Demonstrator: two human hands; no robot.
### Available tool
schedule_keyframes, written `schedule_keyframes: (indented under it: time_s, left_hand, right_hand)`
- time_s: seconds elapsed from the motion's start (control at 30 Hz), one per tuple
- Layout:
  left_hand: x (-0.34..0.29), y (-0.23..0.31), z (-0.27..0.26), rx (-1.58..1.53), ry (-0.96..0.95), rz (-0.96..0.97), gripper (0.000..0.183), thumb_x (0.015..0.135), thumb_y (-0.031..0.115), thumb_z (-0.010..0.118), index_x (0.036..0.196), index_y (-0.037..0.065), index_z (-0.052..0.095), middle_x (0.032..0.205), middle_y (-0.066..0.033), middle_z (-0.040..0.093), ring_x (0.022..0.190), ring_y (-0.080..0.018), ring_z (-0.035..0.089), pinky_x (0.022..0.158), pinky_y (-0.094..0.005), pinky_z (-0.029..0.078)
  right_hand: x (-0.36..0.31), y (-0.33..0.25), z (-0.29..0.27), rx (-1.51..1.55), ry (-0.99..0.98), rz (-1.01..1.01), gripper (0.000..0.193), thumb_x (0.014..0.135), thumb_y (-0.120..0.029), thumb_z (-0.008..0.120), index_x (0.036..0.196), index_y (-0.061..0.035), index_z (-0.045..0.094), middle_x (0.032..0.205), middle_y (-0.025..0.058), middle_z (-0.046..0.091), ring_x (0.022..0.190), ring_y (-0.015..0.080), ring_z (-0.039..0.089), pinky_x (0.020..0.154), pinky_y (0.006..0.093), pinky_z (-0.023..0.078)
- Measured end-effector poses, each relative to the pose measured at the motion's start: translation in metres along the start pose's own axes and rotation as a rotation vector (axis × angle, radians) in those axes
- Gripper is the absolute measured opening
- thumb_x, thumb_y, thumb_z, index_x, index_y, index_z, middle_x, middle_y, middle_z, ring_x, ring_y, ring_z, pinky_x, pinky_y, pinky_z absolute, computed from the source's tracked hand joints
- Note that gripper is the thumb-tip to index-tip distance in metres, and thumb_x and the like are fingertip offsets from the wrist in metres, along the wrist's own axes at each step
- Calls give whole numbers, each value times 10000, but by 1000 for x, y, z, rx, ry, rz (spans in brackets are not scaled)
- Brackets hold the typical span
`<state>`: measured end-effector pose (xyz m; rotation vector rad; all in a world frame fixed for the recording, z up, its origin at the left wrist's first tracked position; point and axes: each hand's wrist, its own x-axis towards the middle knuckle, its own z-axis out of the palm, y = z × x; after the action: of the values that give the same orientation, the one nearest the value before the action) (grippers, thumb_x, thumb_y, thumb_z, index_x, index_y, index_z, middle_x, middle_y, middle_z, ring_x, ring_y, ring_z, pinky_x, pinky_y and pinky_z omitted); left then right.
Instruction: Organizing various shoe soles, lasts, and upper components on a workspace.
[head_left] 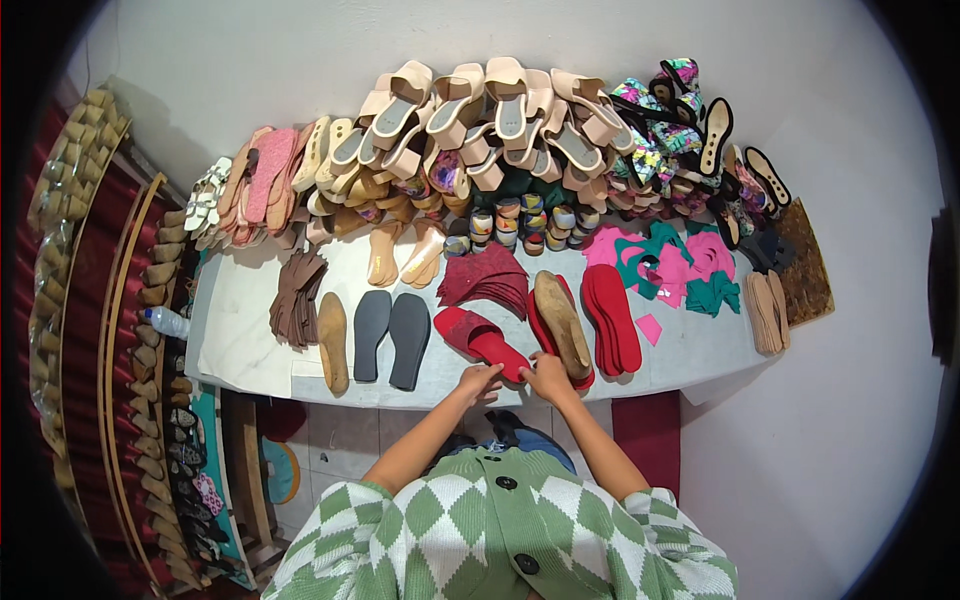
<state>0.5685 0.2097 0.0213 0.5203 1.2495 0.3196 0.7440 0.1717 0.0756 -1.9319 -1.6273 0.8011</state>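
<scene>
A red slipper (497, 352) with a dark red strap across its toe end lies at the table's front edge, its heel toward me. My left hand (480, 384) pinches the left side of its heel end. From the other side my right hand (547, 379) has its fingers closed on the same heel. Just right of the slipper, a tan shoe last (563, 328) rests on red soles. A stack of red insoles (611, 320) lies further right. Two dark grey soles (409, 342) and another tan last (334, 343) are on the left.
Behind are a fan of maroon strap pieces (484, 280), brown pieces (297, 298), pink and green cutouts (665, 268) and patterned rolls (507, 222). Beige heeled sandals (507, 95) pile up along the wall. Shelves of lasts (150, 380) stand left, near a plastic bottle (167, 321).
</scene>
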Motion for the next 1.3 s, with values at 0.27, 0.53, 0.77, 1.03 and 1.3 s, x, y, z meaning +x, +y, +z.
schedule_keyframes:
  time_s: [0.27,0.53,0.77,1.03,1.3]
  left_hand:
    - [9,30,-83,396,295,252,221,731,187,628,879,25,597,745,-62,634,642,-159,620,569,-333,510]
    - [29,85,-113,901,616,959,267,723,103,621,946,-37,581,828,-174,633,753,-308,621,696,-364,487]
    - [46,115,-90,1299,428,656,346,751,246,684,1025,43,627,993,-178,620,930,-336,574,840,-421,450]
    - [71,135,-107,1433,370,409,326,721,325,728,908,77,629,921,-157,643,901,-327,609,757,-409,479]
    - [55,127,-90,1377,505,506,287,673,284,758,839,74,653,889,-140,657,864,-308,629,741,-399,490]
  right_hand:
    - [2,33,28,-15,-185,431,586,740,-440,669,1000,78,585,882,238,630,811,310,644,677,389,514]
    - [-2,21,43,686,-176,774,425,725,-331,715,926,31,613,765,98,617,598,187,620,473,328,552]
    - [-5,35,61,839,-68,875,383,732,-273,720,931,36,611,795,90,621,694,179,627,560,357,567]
    - [-1,27,48,898,-132,888,391,724,-270,733,930,37,609,825,85,613,719,175,619,622,372,567]
    - [-1,28,43,791,-161,889,399,713,-291,743,942,8,610,803,54,592,678,150,588,586,350,559]
